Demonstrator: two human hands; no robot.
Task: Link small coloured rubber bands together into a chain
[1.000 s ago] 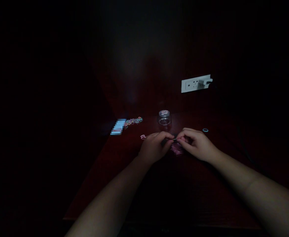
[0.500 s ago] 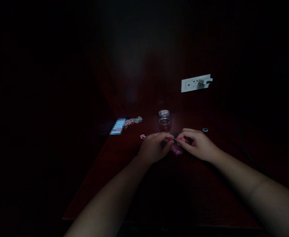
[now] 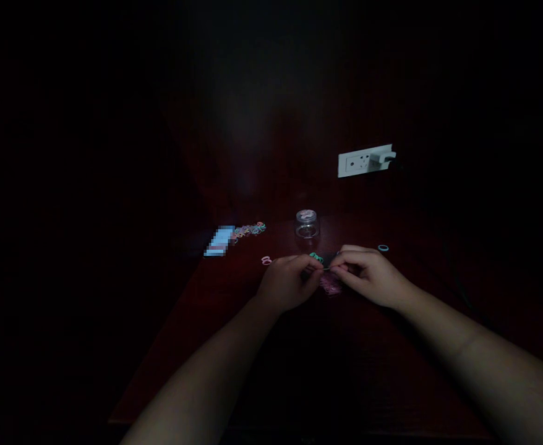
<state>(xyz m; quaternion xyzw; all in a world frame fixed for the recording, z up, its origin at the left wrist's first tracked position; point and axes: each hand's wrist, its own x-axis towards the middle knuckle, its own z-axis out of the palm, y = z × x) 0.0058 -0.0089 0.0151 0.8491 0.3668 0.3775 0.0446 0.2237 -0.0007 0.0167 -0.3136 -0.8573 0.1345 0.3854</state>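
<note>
Green band (image 3: 326,269) spans the small gap between the left hand (image 3: 284,282) and the right hand (image 3: 370,275), both pinching it over the dark red table (image 3: 346,364). Right by it lies a pink heap (image 3: 331,285), with green rings (image 3: 316,257) just behind the left hand. Farther back stands a clear lidded jar (image 3: 307,227); beyond it, a wall socket (image 3: 359,162).

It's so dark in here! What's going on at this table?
Someone's left hand and right hand are pinching a thin greenish strand between their fingertips, above a dark red table; its shape is too small to make out. A pink heap lies just below the fingertips in view, and green rings lie just beyond. Farther back stands a lidded clear jar, with a mixed pile of coloured rings off to its left.
</note>
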